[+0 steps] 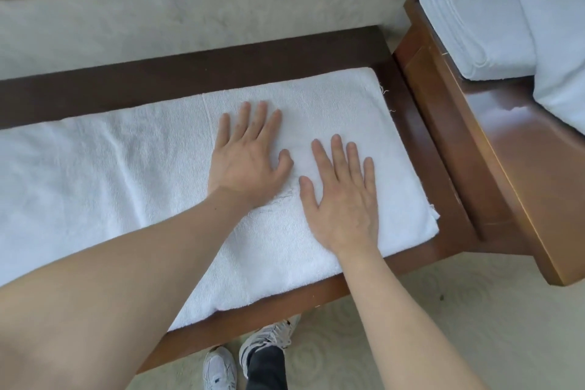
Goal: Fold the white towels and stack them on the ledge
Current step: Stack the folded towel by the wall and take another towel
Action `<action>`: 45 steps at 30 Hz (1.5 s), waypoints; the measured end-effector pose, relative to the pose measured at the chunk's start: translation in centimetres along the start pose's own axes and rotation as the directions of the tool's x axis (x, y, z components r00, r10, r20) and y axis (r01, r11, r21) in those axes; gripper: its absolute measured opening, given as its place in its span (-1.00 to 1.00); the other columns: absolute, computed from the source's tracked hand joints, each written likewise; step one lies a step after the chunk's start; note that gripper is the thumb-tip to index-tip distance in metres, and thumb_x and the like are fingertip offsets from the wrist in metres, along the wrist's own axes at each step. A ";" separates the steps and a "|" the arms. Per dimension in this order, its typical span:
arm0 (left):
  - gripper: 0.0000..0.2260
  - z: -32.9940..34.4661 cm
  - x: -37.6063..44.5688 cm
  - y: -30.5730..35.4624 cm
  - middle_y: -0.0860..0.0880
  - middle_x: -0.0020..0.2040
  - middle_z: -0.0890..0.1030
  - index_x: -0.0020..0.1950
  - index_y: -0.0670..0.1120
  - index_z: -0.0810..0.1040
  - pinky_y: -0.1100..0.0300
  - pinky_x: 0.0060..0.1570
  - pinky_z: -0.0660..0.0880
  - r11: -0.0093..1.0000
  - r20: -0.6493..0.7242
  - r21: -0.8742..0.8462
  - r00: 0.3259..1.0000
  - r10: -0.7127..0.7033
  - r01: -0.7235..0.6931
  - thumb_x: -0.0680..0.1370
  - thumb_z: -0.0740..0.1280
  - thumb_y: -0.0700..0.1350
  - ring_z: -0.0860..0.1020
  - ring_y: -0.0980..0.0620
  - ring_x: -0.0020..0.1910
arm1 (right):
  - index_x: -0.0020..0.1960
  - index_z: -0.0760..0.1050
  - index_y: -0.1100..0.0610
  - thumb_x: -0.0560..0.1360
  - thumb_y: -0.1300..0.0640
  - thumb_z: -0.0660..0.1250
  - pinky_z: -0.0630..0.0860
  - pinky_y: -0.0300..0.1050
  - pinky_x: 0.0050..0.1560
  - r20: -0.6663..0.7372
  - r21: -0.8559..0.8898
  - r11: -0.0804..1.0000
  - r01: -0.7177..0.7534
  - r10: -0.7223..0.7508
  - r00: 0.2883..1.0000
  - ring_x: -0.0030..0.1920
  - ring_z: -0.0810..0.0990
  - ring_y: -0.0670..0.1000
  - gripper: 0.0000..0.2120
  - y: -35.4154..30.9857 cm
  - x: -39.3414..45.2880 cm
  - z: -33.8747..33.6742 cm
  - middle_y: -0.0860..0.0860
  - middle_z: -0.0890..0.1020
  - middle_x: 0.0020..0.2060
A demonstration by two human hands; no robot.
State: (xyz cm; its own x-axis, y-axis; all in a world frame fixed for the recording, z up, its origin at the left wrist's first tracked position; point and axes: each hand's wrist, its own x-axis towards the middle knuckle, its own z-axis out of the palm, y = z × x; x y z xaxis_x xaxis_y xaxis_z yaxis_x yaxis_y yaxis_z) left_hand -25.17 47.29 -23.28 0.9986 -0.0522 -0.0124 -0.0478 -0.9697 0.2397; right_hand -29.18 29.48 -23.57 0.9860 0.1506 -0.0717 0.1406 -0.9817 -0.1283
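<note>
Down at the bottom of the view, we see 2 pale sneakers (pixel 250 355) on the patterned floor (pixel 459 310), just in front of the wooden bench (pixel 316 294). The bench is our landmark: a long white towel (pixel 110 174) lies spread flat along its top, covering most of it, with the towel's near edge running close to the bench's front rim and its right end stopping just short of the bench's right end. Both of our bare forearms reach over the front rim onto the towel. Our right hand (pixel 343 196) lies palm down on the towel's right part, fingers straight and slightly spread, gripping nothing. Our left hand (pixel 250 158) lies beside it, a little farther in from the bench front, also flat with fingers straight and holding nothing; the 2 thumbs are close but apart. A small rumple in the cloth shows between the hands. Behind the bench a dark wood strip (pixel 190 70) meets the pale wall (pixel 221 0). To the right of the bench stands a higher wooden ledge (pixel 506 152), and at its far end rests a stack of folded white towels (pixel 474 25), with more white cloth (pixel 557 41) draped at its right.
</note>
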 end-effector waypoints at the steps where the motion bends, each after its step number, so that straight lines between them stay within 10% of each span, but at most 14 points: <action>1: -0.40 -0.3 -0.1 0.0 0.00 0.63 0.13 0.62 0.01 0.13 -0.07 0.58 -0.12 0.999 -0.006 -0.031 1.000 0.023 -0.024 0.57 -0.03 0.14 -0.02 -0.02 0.62 | 0.64 -0.09 -0.10 0.65 -0.25 -0.16 -0.10 0.16 0.58 -0.011 0.005 1.000 -0.003 0.003 1.000 0.62 -0.13 0.03 -0.40 0.0 0.1 0.1 0.00 -0.04 0.63; 4: -0.42 -1.3 -1.5 -0.2 -0.05 0.57 0.30 0.60 -0.08 0.19 -0.03 0.58 -0.08 0.982 0.013 -0.167 0.995 0.094 -0.091 0.57 0.05 0.05 0.12 0.02 0.59 | 0.64 -0.06 -0.09 0.65 -0.25 -0.14 -0.06 0.16 0.58 -0.034 -0.001 1.000 0.004 -0.004 0.999 0.62 -0.10 0.03 -0.40 -0.2 0.0 0.0 0.00 0.00 0.63; 8: -0.38 -1.3 -6.5 -4.0 0.04 0.65 -0.07 0.65 0.06 -0.10 -0.10 0.56 -0.20 0.993 0.098 0.036 0.989 0.110 -0.114 0.62 -0.12 0.23 -0.14 0.04 0.62 | 0.64 -0.07 -0.09 0.64 -0.25 -0.16 -0.07 0.15 0.59 -0.035 -0.028 1.000 0.007 -0.008 0.999 0.62 -0.10 0.02 -0.40 -0.1 0.0 0.2 -0.01 0.00 0.63; 23: -0.41 -4.2 -17.8 -18.3 0.06 0.65 -0.11 0.63 0.18 -0.12 0.00 0.57 -0.19 0.952 -0.020 0.030 0.953 -0.304 0.304 0.63 -0.09 0.27 -0.20 0.05 0.61 | 0.64 -0.09 -0.05 0.62 -0.23 -0.24 -0.08 0.18 0.59 0.032 -0.075 0.997 -0.033 0.036 0.999 0.62 -0.08 0.10 -0.37 -1.6 -0.1 -1.0 0.03 -0.02 0.63; 35: -0.45 -4.1 -17.6 -18.2 0.06 0.64 -0.21 0.63 0.07 -0.24 -0.03 0.56 -0.25 0.954 0.002 0.015 0.954 -0.301 0.301 0.66 -0.27 0.18 -0.30 0.03 0.59 | 0.63 -0.02 -0.08 0.62 -0.26 -0.28 -0.24 0.24 0.55 0.077 0.116 0.946 0.302 -0.311 0.947 0.62 -0.16 0.08 -0.37 -26.0 -3.7 2.6 -0.03 -0.01 0.63; 45: -0.41 -6.7 -22.4 -27.1 0.13 0.64 -0.15 0.62 0.21 -0.20 -0.05 0.57 -0.17 0.877 -0.019 0.037 0.877 -0.479 0.480 0.61 -0.19 0.32 -0.21 0.04 0.61 | 0.62 -0.22 -0.19 0.61 -0.35 -0.33 -0.20 0.32 0.53 0.070 0.002 0.947 0.322 -0.321 0.944 0.61 -0.21 0.17 -0.38 -26.6 -4.2 3.4 0.00 -0.11 0.63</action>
State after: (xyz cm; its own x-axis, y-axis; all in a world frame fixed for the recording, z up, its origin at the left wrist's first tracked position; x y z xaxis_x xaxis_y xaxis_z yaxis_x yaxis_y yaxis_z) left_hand -46.03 76.33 -23.04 0.8996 0.4235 -0.1069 0.4362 -0.8840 0.1681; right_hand -37.41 55.39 -23.24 0.8797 0.4657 -0.0962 0.4504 -0.8808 -0.1461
